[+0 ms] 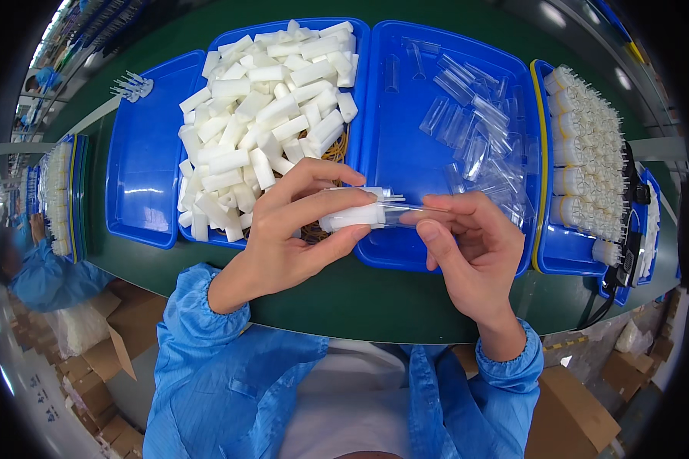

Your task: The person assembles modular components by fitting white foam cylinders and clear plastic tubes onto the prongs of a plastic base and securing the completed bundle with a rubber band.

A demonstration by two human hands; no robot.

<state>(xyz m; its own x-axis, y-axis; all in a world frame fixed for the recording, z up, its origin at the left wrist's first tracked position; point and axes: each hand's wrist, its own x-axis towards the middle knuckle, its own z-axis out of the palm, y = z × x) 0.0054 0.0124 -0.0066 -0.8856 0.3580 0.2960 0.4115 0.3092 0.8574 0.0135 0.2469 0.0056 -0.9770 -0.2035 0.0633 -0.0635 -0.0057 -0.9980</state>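
Observation:
My left hand [291, 229] is closed round a white foam piece [354, 217] with thin white prongs sticking out of its right end. My right hand [478, 256] pinches a clear plastic tube [407, 216] by its right part. The tube's left end meets the foam piece; how far it reaches over the prongs I cannot tell. Both hands are in front of a blue tray [390, 145] of loose clear tubes [475, 115]. Beside it, nearer my left hand, white foam blocks [260, 107] are heaped in another blue tray [365, 46].
Yellow-brown rubber bands [337, 151] show beneath the foam blocks. At far left, a blue tray [149, 172] holds a small white pronged part [133, 86]. Rows of white pronged bundles [582, 145] stand in the right tray. A person in blue [46, 279] works at left; cardboard boxes [578, 413] are below.

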